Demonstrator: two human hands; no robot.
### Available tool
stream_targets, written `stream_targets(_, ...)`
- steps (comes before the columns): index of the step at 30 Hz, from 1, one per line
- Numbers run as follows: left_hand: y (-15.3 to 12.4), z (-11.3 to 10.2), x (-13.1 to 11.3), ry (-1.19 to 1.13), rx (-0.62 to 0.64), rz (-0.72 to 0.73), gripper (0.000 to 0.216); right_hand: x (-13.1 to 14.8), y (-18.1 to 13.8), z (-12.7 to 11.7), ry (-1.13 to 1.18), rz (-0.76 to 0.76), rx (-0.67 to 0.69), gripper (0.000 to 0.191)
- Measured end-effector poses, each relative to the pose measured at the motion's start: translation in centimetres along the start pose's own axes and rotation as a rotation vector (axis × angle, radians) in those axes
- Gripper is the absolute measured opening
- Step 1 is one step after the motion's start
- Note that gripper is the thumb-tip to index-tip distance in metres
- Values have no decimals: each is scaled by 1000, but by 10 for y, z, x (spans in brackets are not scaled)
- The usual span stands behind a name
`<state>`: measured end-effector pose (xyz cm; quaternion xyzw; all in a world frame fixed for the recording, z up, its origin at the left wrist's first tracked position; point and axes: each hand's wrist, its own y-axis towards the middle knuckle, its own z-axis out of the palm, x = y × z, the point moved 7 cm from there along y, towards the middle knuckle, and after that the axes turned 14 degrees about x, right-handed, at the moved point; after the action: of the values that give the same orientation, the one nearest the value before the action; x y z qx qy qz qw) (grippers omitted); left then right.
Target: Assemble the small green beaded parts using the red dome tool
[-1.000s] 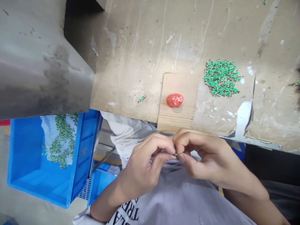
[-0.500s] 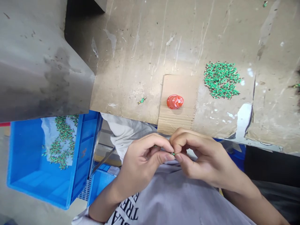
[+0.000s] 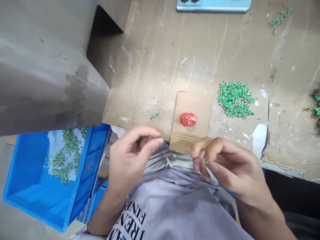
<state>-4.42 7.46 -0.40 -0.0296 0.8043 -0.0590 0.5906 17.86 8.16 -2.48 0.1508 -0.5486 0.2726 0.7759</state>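
Note:
My left hand (image 3: 133,151) is closed in a pinch over the table's front edge, somewhat blurred; a tiny thing at its fingertips is too small to name. My right hand (image 3: 228,165) pinches a tiny green piece (image 3: 206,162) between thumb and index finger, in front of my shirt. Between and beyond the hands, a glossy red blob (image 3: 188,119) sits on a cardboard piece (image 3: 193,100). To its right lies a pile of small green parts with dark and brassy ends (image 3: 235,100). A few similar pieces (image 3: 154,115) lie left of the cardboard.
A blue bin (image 3: 37,196) at the lower left holds many similar small parts on a plastic sheet. A grey metal housing (image 3: 50,73) rises at the left. A light blue phone (image 3: 215,6) lies at the far edge. More green parts (image 3: 278,20) are scattered at the far right.
My hands, together before, have moved apart: the left went left and up, the right slightly right with a green piece in its fingers. The view has shifted, bringing the phone into sight.

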Motion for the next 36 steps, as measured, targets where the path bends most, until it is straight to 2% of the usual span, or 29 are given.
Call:
stream_targets(2, 19, -17, -2, 164, -159, 58, 12, -1, 1, -8, 79, -33, -60, 16)
stream_targets(3, 31, -21, -1, 218, -184, 72, 11, -2, 2, -11, 97, -36, -77, 17)
stream_targets(7, 76, -24, 11, 336, -116, 44, 11, -4, 6, -21, 72, 14, -132, 19)
stream_targets(10, 86, -21, 12, 408, -101, 74, 14, -5, 6, -28, 70, 34, -215, 12)
stream_targets(14, 67, -13, -3, 379, -123, 171, 16, -5, 8, -27, 82, 37, -235, 11)
stream_targets(15, 60, -7, -7, 321, -66, 185, 14, -4, 9, -25, 89, 38, -232, 10)
stream_targets(18, 41, 24, -23, 132, 223, 231, 15, 1, 13, -17, 100, 46, -206, 11)
stream_targets(19, 35, 31, -27, 102, 262, 246, 15, 3, 15, -14, 87, 49, -195, 13)
stream_targets(24, 21, 45, -32, 49, 281, 328, 10, 8, 15, -5, -101, 72, -138, 13)
stream_targets(31, 18, 48, -29, 18, 296, 309, 10, 6, 4, -5, -374, 34, -5, 17)
stream_targets(36, 17, 50, -24, -14, 391, 296, 10, 1, 5, -3, -393, 56, 94, 26)
